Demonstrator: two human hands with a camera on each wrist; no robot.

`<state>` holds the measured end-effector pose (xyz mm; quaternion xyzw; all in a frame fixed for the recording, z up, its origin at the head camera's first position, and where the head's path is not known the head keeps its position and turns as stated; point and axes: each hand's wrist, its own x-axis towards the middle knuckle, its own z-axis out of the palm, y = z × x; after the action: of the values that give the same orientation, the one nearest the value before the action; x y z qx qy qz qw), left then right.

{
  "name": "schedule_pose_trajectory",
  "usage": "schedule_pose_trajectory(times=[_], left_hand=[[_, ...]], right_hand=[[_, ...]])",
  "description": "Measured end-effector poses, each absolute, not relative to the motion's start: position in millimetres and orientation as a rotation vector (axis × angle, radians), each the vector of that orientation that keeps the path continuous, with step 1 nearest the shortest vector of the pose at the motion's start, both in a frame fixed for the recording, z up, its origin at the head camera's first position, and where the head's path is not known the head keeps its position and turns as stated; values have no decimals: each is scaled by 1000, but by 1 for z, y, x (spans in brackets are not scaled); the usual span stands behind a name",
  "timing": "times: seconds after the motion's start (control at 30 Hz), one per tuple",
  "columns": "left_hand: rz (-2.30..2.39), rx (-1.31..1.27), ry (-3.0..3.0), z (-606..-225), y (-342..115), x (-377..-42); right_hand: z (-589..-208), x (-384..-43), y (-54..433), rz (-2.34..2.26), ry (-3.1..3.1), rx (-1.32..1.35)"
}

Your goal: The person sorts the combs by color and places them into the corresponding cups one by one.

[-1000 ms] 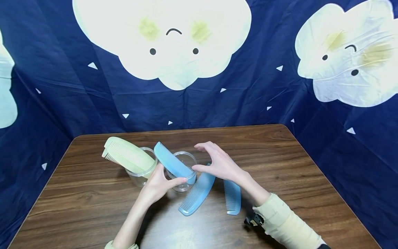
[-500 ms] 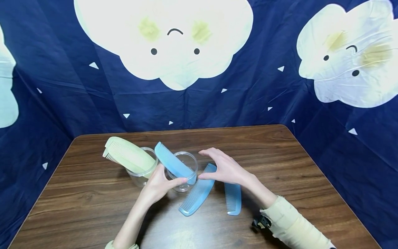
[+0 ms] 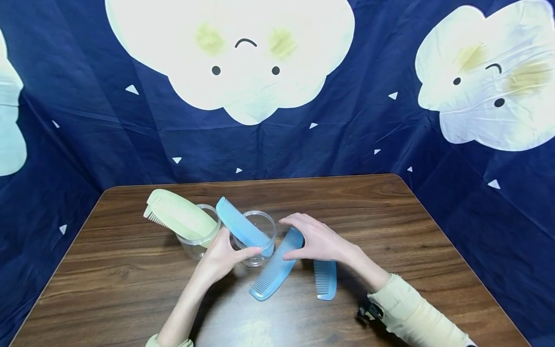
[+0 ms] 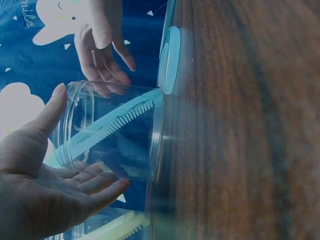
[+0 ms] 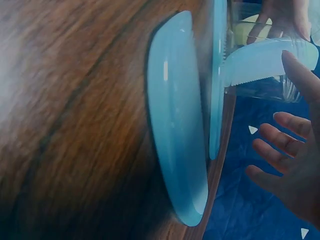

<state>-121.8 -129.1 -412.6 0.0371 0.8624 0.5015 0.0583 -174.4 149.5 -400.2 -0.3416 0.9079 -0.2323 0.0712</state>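
Blue comb (image 3: 244,226) leaned inside the clear jar (image 4: 132,150), its upper end jutting beyond the rim, while the left hand (image 3: 220,260) held the jar. Beside the jar's right, the right hand (image 3: 321,241), spread wide, hovered over a second blue comb (image 3: 273,274). Overhanging weight might have tipped the jar if released. Green combs (image 3: 179,217) in another jar (image 3: 191,249) crowded its left; a third blue comb (image 3: 326,282) lay farther right.

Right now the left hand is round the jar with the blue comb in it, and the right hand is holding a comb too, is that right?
Not quite: the right hand holds nothing, its fingers apart, as the right wrist view shows. The left hand is indeed round the jar with the blue comb in it.
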Motion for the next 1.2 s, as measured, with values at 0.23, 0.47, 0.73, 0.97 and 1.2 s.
schedule_pose_trajectory(times=[0.23,0.47,0.73,0.97,1.2], left_hand=[[1522,114,2613,-412,-129,-123],[1516,121,2617,-409,-127,-125],[1508,137,2630,-405,-128,-126],[1501,107,2636,-408,-127,-123],[1505,67,2631,-411,-127,-121]], right_hand=[[-408,-174,151,-613,2680,-1106],[-410,-174,151,-531,2657,-1174],[-412,-174,149,-437,2643,-1318],[-416,-173,145,-287,2574,-1426],[-415,-170,140,-157,2541,-1492]])
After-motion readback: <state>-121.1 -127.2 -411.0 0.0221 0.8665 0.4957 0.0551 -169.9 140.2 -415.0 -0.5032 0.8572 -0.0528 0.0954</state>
